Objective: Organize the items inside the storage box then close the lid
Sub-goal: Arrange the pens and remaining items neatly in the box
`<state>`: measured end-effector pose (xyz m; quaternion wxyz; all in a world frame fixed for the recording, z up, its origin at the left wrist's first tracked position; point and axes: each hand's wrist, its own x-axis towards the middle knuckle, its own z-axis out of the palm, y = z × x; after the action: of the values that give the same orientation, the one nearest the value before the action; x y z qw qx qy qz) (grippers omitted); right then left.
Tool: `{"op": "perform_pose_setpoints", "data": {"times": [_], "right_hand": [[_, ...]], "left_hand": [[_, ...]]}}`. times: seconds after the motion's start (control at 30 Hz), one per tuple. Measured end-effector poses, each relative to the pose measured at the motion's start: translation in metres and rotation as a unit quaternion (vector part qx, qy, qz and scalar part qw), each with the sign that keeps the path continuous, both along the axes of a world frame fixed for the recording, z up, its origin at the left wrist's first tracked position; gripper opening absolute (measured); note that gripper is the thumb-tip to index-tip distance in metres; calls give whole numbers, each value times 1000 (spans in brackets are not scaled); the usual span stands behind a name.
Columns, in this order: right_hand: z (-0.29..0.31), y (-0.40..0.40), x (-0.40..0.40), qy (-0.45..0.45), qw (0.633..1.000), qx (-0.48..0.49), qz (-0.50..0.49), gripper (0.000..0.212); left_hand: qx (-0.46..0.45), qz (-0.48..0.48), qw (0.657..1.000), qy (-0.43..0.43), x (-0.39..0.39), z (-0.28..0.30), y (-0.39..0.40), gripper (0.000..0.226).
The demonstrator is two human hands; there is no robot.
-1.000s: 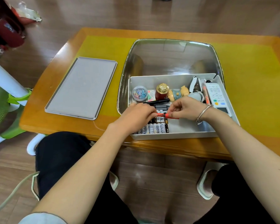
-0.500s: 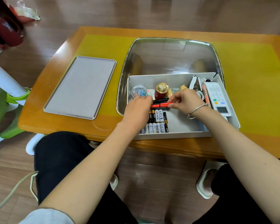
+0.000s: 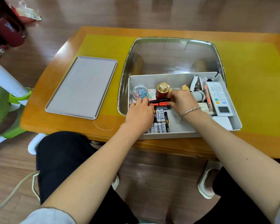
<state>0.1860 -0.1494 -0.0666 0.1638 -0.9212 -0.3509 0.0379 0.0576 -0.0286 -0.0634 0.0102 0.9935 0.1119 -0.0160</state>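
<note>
1. So we've got the white storage box [image 3: 176, 131] sitting at the near edge of the counter [image 3: 68, 125], open on top. Its grey lid [image 3: 82, 87] lies flat on the counter to the left, well apart from the box.
2. Both hands are down in the box. Left hand [image 3: 140, 114] has its fingers curled at the left ends of a few pens; right hand [image 3: 182, 101] is at their right ends, fingers curled down on them. Looks like each hand grips that little bundle from its own side.
3. The pens: a black pen [image 3: 160, 100] at the back, an orange pen [image 3: 160, 103] right beside it, and a dark one [image 3: 162, 108] just in front. All three lie crosswise, side by side.
4. Just in front of the pens, a bunch of batteries [image 3: 159, 121] lie in rows, partly under the left hand.
5. Along the back wall: a round clear tub of clips [image 3: 140, 92] at the left, then a red jar with a gold cap [image 3: 162, 91], standing upright.
6. At the right side a white remote [image 3: 218, 98] lies lengthwise, with a white stapler [image 3: 196, 83] near the back corner beside it.
7. There's a bracelet [image 3: 189, 110] on the right wrist.
</note>
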Motion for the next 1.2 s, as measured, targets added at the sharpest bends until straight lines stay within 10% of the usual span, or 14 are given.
{"op": "perform_pose_setpoints", "data": {"times": [0.5, 0.83, 1.2], "right_hand": [[12, -12, -2, 27, 999, 1, 30, 31], [33, -65, 24, -88, 973, 34, -213, 30], [25, -64, 38, -74, 971, -23, -226, 39]], "left_hand": [[16, -5, 999, 37, -1, 0, -1, 42], [9, -2, 999, 46, 0, -1, 0, 44], [13, -10, 998, 54, 1, -3, 2, 51]]}}
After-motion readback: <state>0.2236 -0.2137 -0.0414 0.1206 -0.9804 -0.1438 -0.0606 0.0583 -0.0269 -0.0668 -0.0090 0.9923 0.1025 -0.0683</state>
